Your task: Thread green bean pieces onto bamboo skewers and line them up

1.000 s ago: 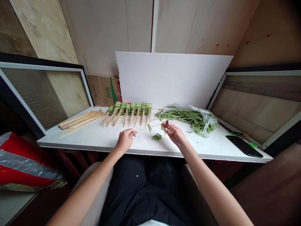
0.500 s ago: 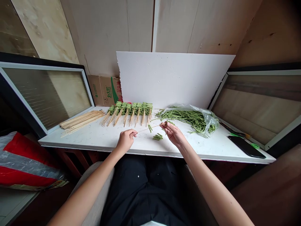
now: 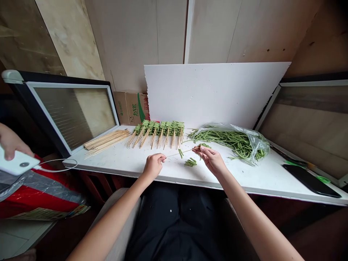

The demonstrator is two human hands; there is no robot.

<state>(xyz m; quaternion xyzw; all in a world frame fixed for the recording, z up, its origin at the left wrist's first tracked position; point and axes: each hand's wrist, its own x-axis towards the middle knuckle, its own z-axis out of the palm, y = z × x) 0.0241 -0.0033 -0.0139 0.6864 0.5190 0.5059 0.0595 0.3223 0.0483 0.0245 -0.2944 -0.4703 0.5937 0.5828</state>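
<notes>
My left hand point(image 3: 153, 166) is closed in a pinch on the near end of a thin bamboo skewer point(image 3: 176, 154), which slants up to the right above the table's front part. At its other end, my right hand point(image 3: 211, 159) has its thumb and fingers pinched together around a short green bean piece at the skewer; the fingers partly hide it. Below the skewer lies a small pile of cut bean pieces point(image 3: 190, 162), with a couple of loose pieces point(image 3: 181, 153) just left of it. More green shows behind my right fingertips.
Finished bean skewers point(image 3: 165, 127) stand in rows at the back, sticks forward. Bare skewers point(image 3: 106, 140) lie left. Long green beans point(image 3: 231, 139) fill a plastic bag at right, near a black phone point(image 3: 311, 180). Another person's hand point(image 3: 13, 139) holds a white cabled device point(image 3: 19, 162) at far left.
The view has turned slightly left, shifting everything rightward. Another person's hand with a white device has come in at the left. Both my hands keep their pinch on the skewer and bean.
</notes>
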